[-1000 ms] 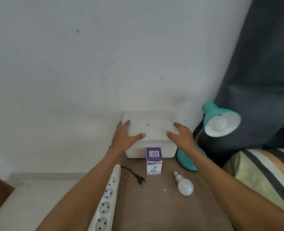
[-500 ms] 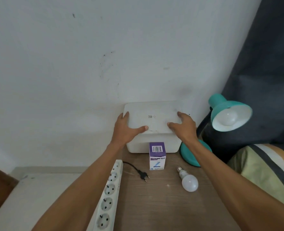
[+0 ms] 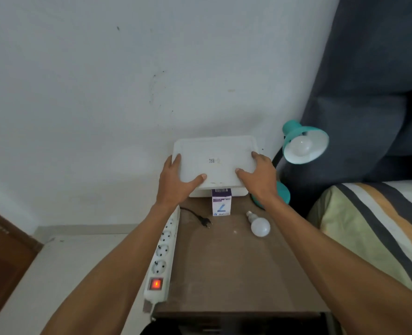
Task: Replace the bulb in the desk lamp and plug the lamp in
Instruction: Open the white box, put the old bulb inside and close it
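A teal desk lamp (image 3: 305, 143) stands at the table's back right with a white bulb in its shade, facing me. A loose white bulb (image 3: 259, 225) lies on the brown table (image 3: 234, 267). A purple and white bulb box (image 3: 221, 201) stands upright in front of a white plastic box (image 3: 216, 193). My left hand (image 3: 177, 183) and my right hand (image 3: 258, 178) grip the white lid (image 3: 214, 163) by its two sides, raised above the box. The lamp's black plug (image 3: 206, 222) lies unplugged beside a white power strip (image 3: 162, 255).
The power strip runs along the table's left edge, its red switch (image 3: 156, 284) lit. A white wall is behind. A dark grey headboard (image 3: 369, 81) and a striped bed cover (image 3: 379, 228) are at the right. Pale floor (image 3: 43, 274) lies to the left.
The lid has come up off the white box in both hands and tilts toward me. My view has dipped, showing the strip's lit switch.
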Demonstrator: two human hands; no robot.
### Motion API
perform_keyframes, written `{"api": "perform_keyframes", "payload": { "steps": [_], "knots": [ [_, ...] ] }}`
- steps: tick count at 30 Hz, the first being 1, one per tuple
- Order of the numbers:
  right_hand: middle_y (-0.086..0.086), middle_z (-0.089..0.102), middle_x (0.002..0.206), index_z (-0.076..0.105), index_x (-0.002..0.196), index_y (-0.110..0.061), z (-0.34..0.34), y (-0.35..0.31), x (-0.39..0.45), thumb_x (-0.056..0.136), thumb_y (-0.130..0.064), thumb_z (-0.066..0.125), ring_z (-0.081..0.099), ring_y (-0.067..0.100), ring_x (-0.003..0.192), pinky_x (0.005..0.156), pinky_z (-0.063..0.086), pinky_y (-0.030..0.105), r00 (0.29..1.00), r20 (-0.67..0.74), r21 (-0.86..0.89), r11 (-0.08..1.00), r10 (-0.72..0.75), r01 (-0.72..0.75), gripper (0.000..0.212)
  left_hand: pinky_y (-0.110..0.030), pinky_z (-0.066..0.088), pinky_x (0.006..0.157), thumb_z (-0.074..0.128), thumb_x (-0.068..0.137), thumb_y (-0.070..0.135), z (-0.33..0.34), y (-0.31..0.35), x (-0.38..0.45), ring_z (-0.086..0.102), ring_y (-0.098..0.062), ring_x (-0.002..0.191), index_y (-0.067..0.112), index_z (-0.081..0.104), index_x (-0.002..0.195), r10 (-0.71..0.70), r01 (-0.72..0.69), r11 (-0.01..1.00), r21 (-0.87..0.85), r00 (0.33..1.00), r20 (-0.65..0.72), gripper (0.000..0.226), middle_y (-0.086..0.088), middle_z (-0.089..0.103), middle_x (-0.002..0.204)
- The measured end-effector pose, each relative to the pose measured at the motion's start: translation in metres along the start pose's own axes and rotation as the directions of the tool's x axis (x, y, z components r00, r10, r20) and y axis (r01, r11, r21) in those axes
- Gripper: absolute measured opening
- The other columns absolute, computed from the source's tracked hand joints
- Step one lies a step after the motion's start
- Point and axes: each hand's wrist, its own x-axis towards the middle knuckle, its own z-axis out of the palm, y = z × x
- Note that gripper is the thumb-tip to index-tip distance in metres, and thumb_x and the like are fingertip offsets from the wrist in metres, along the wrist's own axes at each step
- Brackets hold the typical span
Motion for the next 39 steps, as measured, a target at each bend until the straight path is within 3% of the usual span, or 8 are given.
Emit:
{"api": "perform_keyframes", "payload": {
  "steps": [5, 9, 13, 17, 22, 30, 36, 39],
  "knots": [
    [0.013, 0.043, 0.146, 0.041, 0.147, -0.009, -0.012, 0.012, -0.076, 0.084, -0.035, 0.070, 0.043, 0.029, 0.133, 0.108, 0.037, 0.040, 0.999, -0.001, -0.041, 0.998, 0.041, -0.041, 0.074, -0.048, 0.040, 0.117, 0.077, 0.071, 0.070, -0.007, 0.000, -0.074, 0.040, -0.026, 0.143, 0.012, 0.038, 0.154, -0.006, 0.007, 1.000, 0.007, 1.000, -0.031, 0.108, -0.007, 0.040, 0.157],
    [0.014, 0.040, 0.148, 0.039, 0.148, -0.009, -0.014, 0.031, -0.139, 0.086, -0.034, 0.070, 0.042, 0.029, 0.133, 0.106, 0.039, 0.038, 0.995, 0.025, -0.078, 0.993, 0.094, -0.092, 0.074, -0.049, 0.033, 0.121, 0.079, 0.076, 0.064, 0.000, -0.013, -0.142, 0.032, -0.028, 0.149, 0.015, 0.033, 0.157, -0.078, 0.078, 0.996, 0.050, 0.997, 0.011, 0.105, -0.006, 0.030, 0.164],
    [0.010, 0.043, 0.145, 0.038, 0.149, -0.015, -0.009, 0.057, -0.195, 0.087, -0.037, 0.069, 0.049, 0.026, 0.126, 0.094, 0.047, 0.034, 0.986, 0.029, -0.126, 0.980, 0.162, -0.157, 0.073, -0.047, 0.025, 0.123, 0.075, 0.081, 0.063, 0.013, -0.027, -0.201, 0.022, -0.027, 0.154, 0.020, 0.024, 0.161, -0.158, 0.149, 0.983, 0.110, 0.984, 0.079, 0.104, -0.004, 0.020, 0.169],
    [0.011, 0.046, 0.145, 0.041, 0.147, -0.017, -0.006, 0.085, -0.227, 0.085, -0.046, 0.066, 0.041, 0.031, 0.132, 0.105, 0.041, 0.044, 0.972, 0.067, -0.224, 0.953, 0.226, -0.206, 0.073, -0.044, 0.026, 0.123, 0.072, 0.080, 0.069, 0.027, -0.041, -0.239, 0.023, -0.026, 0.154, 0.021, 0.021, 0.162, -0.206, 0.186, 0.974, 0.131, 0.966, 0.159, 0.107, -0.003, 0.020, 0.169],
    [0.015, 0.053, 0.137, 0.048, 0.142, -0.012, -0.002, 0.108, -0.244, 0.083, -0.049, 0.067, 0.045, 0.033, 0.127, 0.108, 0.039, 0.045, 0.967, 0.085, -0.300, 0.932, 0.241, -0.205, 0.072, -0.043, 0.029, 0.121, 0.073, 0.080, 0.068, 0.038, -0.054, -0.253, 0.029, -0.027, 0.152, 0.018, 0.025, 0.161, -0.271, 0.231, 0.956, 0.178, 0.931, 0.244, 0.106, -0.005, 0.028, 0.166],
    [0.008, 0.064, 0.114, 0.057, 0.132, -0.016, 0.006, 0.112, -0.246, 0.084, -0.051, 0.064, 0.054, 0.026, 0.110, 0.095, 0.047, 0.038, 0.967, 0.102, -0.480, 0.863, 0.234, -0.158, 0.060, -0.042, 0.029, 0.122, 0.069, 0.083, 0.068, 0.048, -0.064, -0.252, 0.028, -0.030, 0.151, 0.017, 0.024, 0.160, -0.303, 0.212, 0.920, 0.330, 0.919, 0.253, 0.103, -0.010, 0.029, 0.163],
    [0.009, 0.052, 0.128, 0.055, 0.130, -0.017, 0.005, 0.112, -0.237, 0.083, -0.051, 0.061, 0.048, 0.027, 0.118, 0.099, 0.044, 0.042, 0.945, 0.159, -0.529, 0.832, 0.286, -0.164, 0.059, -0.044, 0.026, 0.122, 0.058, 0.091, 0.066, 0.054, -0.062, -0.250, 0.021, -0.031, 0.152, 0.013, 0.032, 0.157, -0.273, 0.175, 0.908, 0.380, 0.936, 0.222, 0.088, -0.011, 0.023, 0.165],
    [0.007, 0.051, 0.132, 0.057, 0.130, -0.020, -0.004, 0.109, -0.220, 0.084, -0.049, 0.063, 0.048, 0.026, 0.119, 0.100, 0.043, 0.041, 0.953, 0.137, -0.502, 0.848, 0.271, -0.169, 0.055, -0.042, 0.026, 0.124, 0.056, 0.095, 0.061, 0.053, -0.055, -0.237, 0.022, -0.029, 0.153, 0.013, 0.038, 0.153, -0.246, 0.192, 0.932, 0.308, 0.958, 0.149, 0.078, -0.010, 0.026, 0.165]
  ]
}}
